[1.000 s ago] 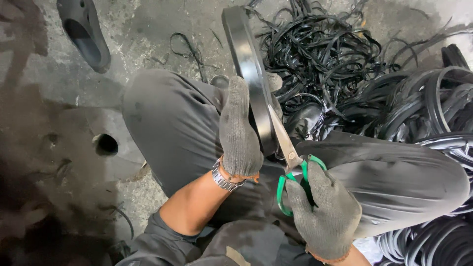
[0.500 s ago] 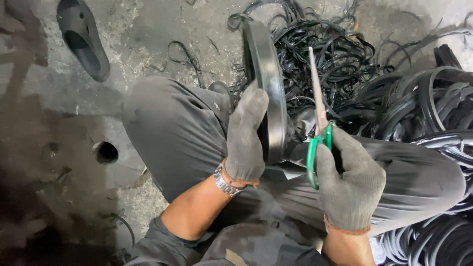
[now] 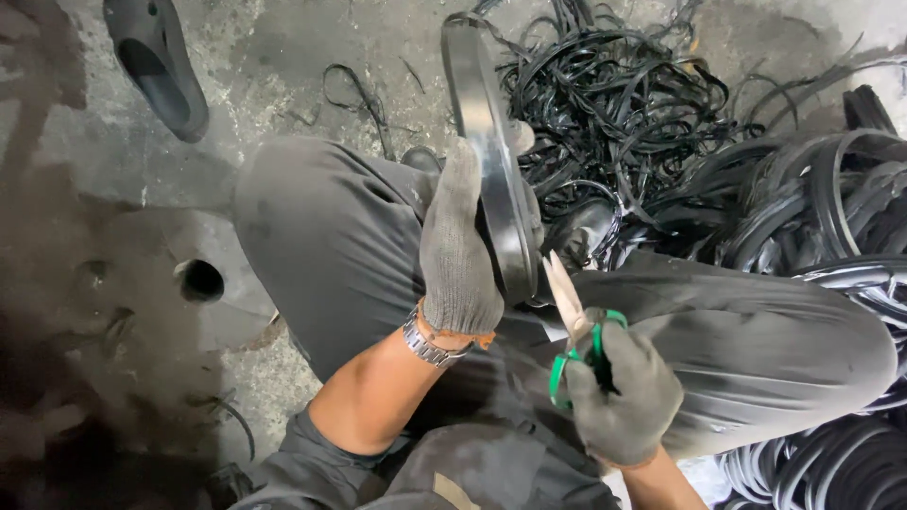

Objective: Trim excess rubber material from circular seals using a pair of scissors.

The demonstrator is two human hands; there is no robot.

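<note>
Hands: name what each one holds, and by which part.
Left hand grips the black rubber ring at its lower rim; right hand holds scissors by the green handles.

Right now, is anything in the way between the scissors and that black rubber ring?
Nothing visible. The right hand holds the green-handled scissors with the blades pointing at the lower edge of the black rubber ring, which the left hand grips. The blade tips sit right at it.

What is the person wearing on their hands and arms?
Both the left hand and the right hand wear grey knitted work gloves with a thin orange edge at the cuff. A silver metal wristwatch sits on the left wrist. The forearms are bare, with dark grey sleeves ending near the elbow.
</note>
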